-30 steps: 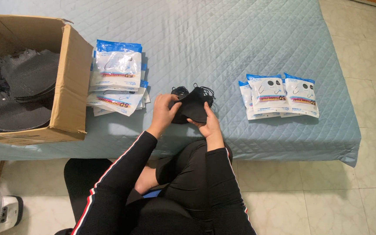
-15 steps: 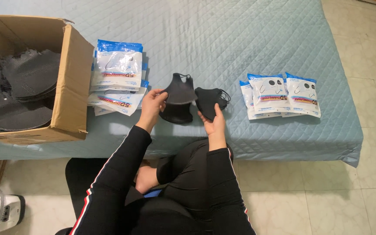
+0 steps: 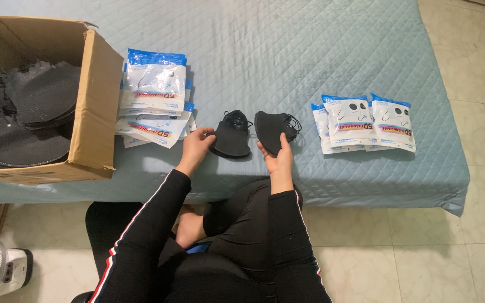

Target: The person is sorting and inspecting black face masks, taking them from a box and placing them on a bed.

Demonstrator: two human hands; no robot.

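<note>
Head view. The left hand (image 3: 196,145) pinches the edge of a black mask (image 3: 231,138) lying on the quilt (image 3: 310,50). The right hand (image 3: 278,160) grasps a second mask (image 3: 271,130) (ear loops trailing to its right), raised just beside the first. Empty pouches (image 3: 154,95) are stacked near the left hand, beside a box (image 3: 94,106) of masks. Filled pouches (image 3: 363,122) lie right.
</note>
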